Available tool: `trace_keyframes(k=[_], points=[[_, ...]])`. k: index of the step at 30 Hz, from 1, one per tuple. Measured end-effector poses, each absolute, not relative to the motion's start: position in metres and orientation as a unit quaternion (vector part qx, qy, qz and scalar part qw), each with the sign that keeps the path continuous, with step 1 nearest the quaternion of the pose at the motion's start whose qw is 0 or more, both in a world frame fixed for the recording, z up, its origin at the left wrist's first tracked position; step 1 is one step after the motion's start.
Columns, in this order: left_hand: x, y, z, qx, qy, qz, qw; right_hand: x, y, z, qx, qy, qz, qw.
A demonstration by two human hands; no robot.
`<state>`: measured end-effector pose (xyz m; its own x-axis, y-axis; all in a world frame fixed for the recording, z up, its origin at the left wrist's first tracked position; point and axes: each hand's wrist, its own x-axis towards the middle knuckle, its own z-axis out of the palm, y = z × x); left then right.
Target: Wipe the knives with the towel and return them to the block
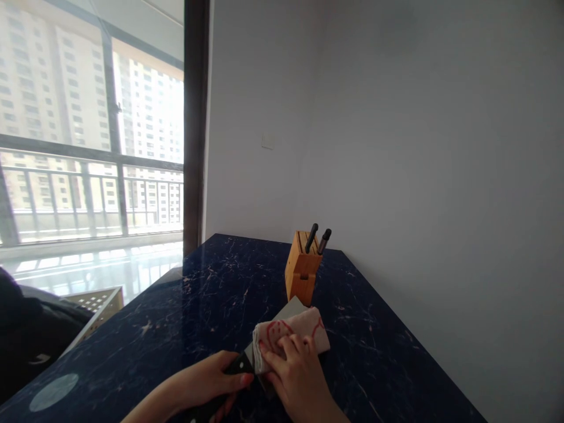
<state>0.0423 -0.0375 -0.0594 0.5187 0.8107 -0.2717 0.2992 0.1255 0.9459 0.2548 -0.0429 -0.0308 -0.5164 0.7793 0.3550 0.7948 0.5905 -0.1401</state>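
A knife [296, 306] with a wide blade and a black riveted handle lies low over the table. My left hand [215, 376] is wrapped round its handle. Folded pale pink with red markings, a cloth [318, 329] covers much of the blade. My right hand [294, 370] grips the cloth and presses it on the blade, fingers bent. The blade's far end shows beyond the cloth, close to a wooden knife block [300, 276]. Two black-handled tools [312, 238] stand in the block's slots.
The dark blue marbled table [233, 276] runs away from me to a corner of grey walls [418, 176]. A pale round spot [53, 392] marks its near left. Left of it are a dark garment [35, 335], a perforated chair-like frame [103, 302] and large windows.
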Motion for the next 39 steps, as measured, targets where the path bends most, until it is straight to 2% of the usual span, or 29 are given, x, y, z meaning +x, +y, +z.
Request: trace_keyframes(k=[7,16,23,30,39], points=[[0.044,-0.039,-0.056,0.619,0.436,0.214,0.617,0.284,-0.013,-0.032,-0.525,-0.81,-0.069,0.251],[0.044,-0.041,-0.057,0.619,0.442,0.219,0.611,0.262,-0.045,-0.018,-0.39,-0.901,0.024,0.19],[0.05,-0.044,-0.049,0.623,0.481,0.196,0.585,0.274,-0.021,-0.031,-0.471,-0.852,-0.033,0.225],[0.047,-0.04,-0.056,0.638,0.471,0.201,0.575,0.266,-0.045,-0.021,-0.371,-0.912,0.031,0.174],[0.049,-0.044,-0.049,0.629,0.472,0.205,0.583,0.289,-0.024,-0.033,-0.487,-0.849,0.0,0.205]])
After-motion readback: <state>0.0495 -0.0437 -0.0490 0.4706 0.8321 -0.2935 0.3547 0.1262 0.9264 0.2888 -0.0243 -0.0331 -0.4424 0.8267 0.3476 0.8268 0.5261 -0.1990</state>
